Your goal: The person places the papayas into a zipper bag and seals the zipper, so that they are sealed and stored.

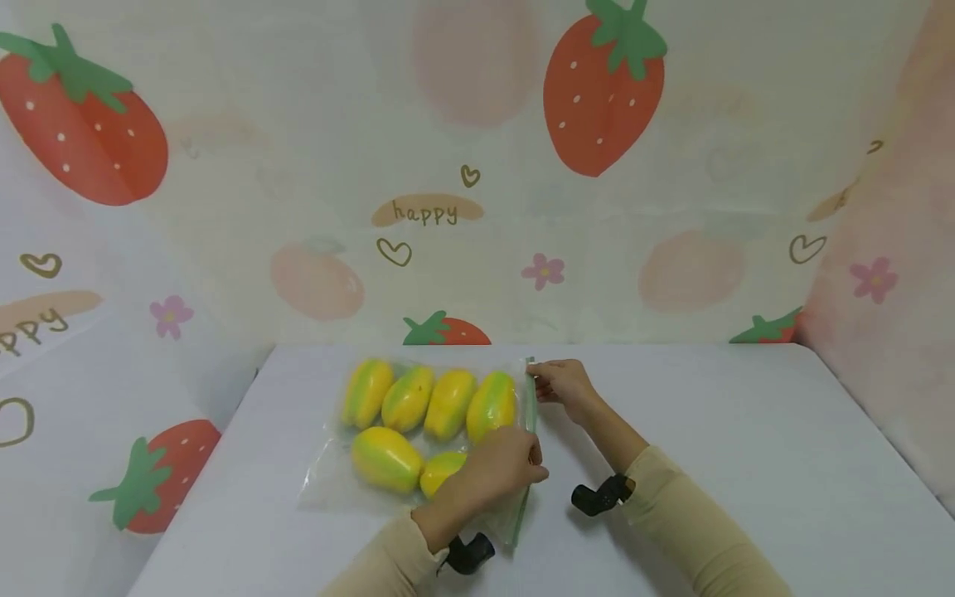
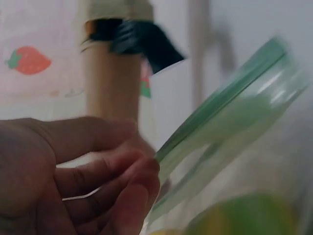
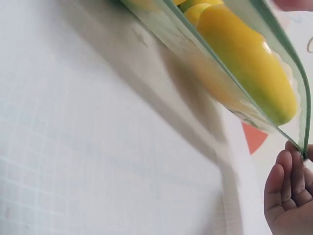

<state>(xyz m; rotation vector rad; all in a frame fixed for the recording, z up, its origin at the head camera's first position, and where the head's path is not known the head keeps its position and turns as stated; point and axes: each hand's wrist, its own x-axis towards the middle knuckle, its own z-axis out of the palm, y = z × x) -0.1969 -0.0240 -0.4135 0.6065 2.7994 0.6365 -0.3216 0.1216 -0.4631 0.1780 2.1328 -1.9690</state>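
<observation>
A clear zip-lock bag [image 1: 326,485] lies flat with several yellow-green fruits [image 1: 386,458] inside, shaped like mangoes or small papayas. Its green-edged mouth [image 3: 234,78] faces right, and the two strips stand apart in the right wrist view. My right hand [image 1: 569,388] pinches the far corner of that mouth between thumb and fingers. Over the near half of the bag is my left hand [image 1: 498,461], beside the green strip [image 2: 220,100]. Its fingers are loosely bent, with a gap to the thumb and nothing seen between them. It hides part of the nearer fruits.
The bag lies on a white table [image 1: 716,431], which reaches a strawberry-print backdrop [image 1: 612,274] at the back and both sides. Black wrist cameras [image 1: 600,496] are strapped on both forearms, close above the tabletop.
</observation>
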